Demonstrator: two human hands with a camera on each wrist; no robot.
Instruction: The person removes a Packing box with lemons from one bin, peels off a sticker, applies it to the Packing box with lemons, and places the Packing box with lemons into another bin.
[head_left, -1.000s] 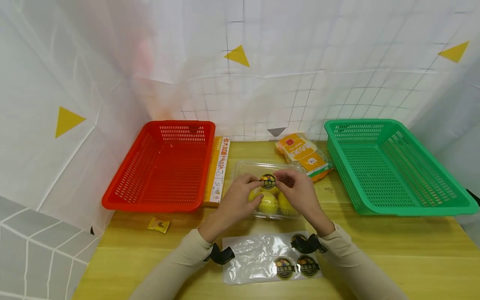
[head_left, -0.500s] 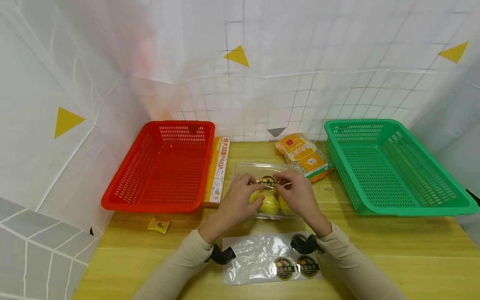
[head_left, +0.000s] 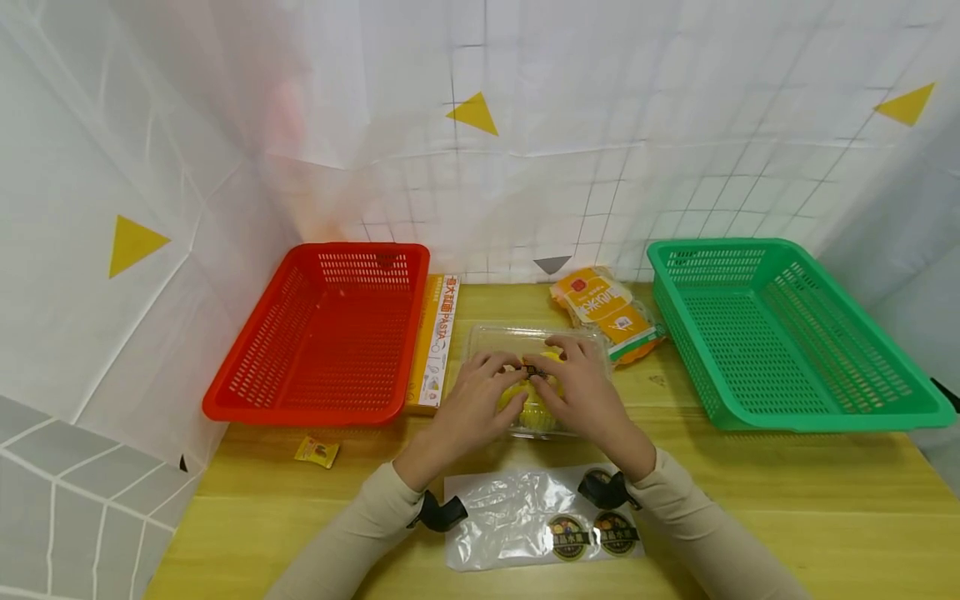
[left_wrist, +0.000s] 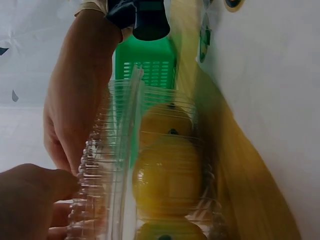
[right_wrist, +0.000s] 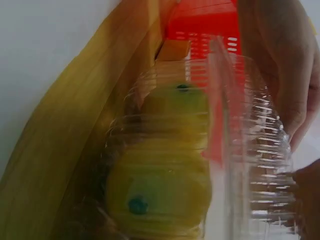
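Observation:
A clear plastic clamshell box with several round yellow fruits in it lies on the table in the head view. On its lid is a round black fruit-label sticker, partly hidden by fingers. My left hand rests its fingertips at the sticker's left edge, thumb spread apart. From the other side, my right hand touches the sticker with spread fingers. Both wrist views show the box's ridged lid close under the fingers. In front lies a glossy backing sheet bearing round stickers.
A red basket stands left, a green basket right. Beside the red one lies a pasta box. An orange-and-clear food bag is behind the clamshell. A small yellow packet lies at front left.
My right hand has shifted slightly left over the sticker, its fingers now spread across it. The sticker is more covered than before. The left hand has stayed nearly in place.

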